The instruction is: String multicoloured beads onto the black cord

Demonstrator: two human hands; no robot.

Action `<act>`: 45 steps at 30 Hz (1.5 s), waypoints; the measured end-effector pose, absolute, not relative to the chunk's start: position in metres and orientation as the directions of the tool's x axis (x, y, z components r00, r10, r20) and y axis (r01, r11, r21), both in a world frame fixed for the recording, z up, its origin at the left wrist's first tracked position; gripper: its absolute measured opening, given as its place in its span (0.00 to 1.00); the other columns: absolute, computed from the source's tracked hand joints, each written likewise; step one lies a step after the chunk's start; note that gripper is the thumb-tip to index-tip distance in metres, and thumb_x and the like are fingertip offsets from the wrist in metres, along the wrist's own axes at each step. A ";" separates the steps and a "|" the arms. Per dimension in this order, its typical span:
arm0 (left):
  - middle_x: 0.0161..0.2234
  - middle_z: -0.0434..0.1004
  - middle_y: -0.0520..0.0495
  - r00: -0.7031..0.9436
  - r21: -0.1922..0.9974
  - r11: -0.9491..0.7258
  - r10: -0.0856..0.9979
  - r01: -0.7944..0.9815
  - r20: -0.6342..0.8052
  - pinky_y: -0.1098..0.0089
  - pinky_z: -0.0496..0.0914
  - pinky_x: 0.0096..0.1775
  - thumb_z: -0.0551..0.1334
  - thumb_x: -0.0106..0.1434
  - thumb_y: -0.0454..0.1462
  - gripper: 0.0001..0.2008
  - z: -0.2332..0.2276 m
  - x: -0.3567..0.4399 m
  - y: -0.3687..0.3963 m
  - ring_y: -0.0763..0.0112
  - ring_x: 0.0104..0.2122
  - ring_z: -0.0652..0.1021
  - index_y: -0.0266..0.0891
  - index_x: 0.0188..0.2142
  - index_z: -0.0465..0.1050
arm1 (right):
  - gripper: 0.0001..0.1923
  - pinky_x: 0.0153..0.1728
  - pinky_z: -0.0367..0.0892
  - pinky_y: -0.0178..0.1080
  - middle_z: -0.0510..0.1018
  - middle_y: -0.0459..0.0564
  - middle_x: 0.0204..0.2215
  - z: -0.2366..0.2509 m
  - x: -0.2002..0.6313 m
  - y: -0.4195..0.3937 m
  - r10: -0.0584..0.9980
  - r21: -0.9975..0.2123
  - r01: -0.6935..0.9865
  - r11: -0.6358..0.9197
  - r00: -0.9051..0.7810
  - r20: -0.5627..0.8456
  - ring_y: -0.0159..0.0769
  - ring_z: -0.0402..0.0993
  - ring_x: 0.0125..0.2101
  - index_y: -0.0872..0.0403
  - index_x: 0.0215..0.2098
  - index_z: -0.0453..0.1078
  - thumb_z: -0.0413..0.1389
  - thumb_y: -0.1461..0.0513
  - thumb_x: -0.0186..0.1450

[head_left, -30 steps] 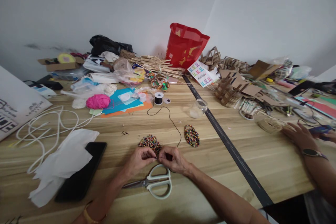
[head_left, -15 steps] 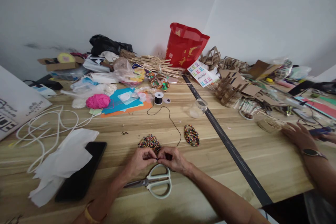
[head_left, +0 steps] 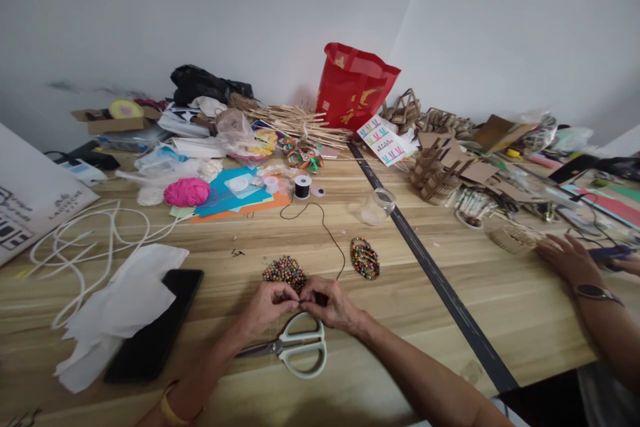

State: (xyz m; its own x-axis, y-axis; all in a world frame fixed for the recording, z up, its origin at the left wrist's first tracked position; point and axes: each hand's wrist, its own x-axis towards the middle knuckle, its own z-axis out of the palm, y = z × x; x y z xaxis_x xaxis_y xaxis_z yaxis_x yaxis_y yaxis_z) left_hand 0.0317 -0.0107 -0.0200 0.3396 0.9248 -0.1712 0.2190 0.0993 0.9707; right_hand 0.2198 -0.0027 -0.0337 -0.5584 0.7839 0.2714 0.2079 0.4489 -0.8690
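Note:
My left hand (head_left: 270,303) and my right hand (head_left: 330,303) meet fingertip to fingertip, both pinched on the black cord (head_left: 344,260). Only a tiny dark bit of it shows between the fingers. The cord winds back over the table to a black spool (head_left: 302,188) and passes behind my right hand. Just beyond my fingers lies a heap of multicoloured beads (head_left: 284,269), partly covered by them. Strung bead bracelets (head_left: 365,258) rest to the right. Below my hands lie scissors (head_left: 285,349) with pale green handles, blades pointing left.
A clear plastic jar (head_left: 379,205) stands right of the spool. Left are a black flat device (head_left: 145,340) under crumpled white paper (head_left: 125,293), and a white cable (head_left: 113,233). Pink yarn (head_left: 187,193) and craft supplies line the back. Another person's hand (head_left: 570,260) is at right.
My hands keep the same pinch with hardly any shift. At far right, the other person's second hand and the blue tool by it have moved slightly.

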 end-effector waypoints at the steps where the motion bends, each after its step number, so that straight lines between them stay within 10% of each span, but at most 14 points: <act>1: 0.23 0.77 0.48 0.340 0.970 0.094 0.925 0.225 -0.169 0.72 0.67 0.31 0.64 0.47 0.38 0.07 -0.019 0.032 -0.011 0.69 0.26 0.73 0.35 0.23 0.75 | 0.03 0.26 0.61 0.31 0.70 0.46 0.25 -0.034 0.220 -0.003 0.784 -0.866 0.213 0.452 -0.559 0.271 0.29 0.66 0.25 0.57 0.30 0.71 0.57 0.64 0.60; 45: 0.22 0.76 0.49 0.354 0.942 -0.052 0.933 0.332 -0.073 0.73 0.65 0.29 0.60 0.53 0.39 0.09 -0.015 0.028 -0.013 0.71 0.24 0.72 0.35 0.24 0.74 | 0.01 0.26 0.60 0.30 0.68 0.46 0.26 -0.026 0.223 -0.005 0.750 -0.815 0.259 0.518 -0.597 0.287 0.29 0.65 0.26 0.56 0.31 0.68 0.55 0.66 0.59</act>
State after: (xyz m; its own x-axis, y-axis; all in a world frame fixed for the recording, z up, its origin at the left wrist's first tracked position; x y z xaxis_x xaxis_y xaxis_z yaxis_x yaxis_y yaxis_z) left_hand 0.0284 -0.0127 -0.0147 0.3538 0.9325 -0.0726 0.3317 -0.0525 0.9419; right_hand 0.2231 -0.0048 -0.0263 -0.5965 0.7496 0.2867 0.2587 0.5178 -0.8155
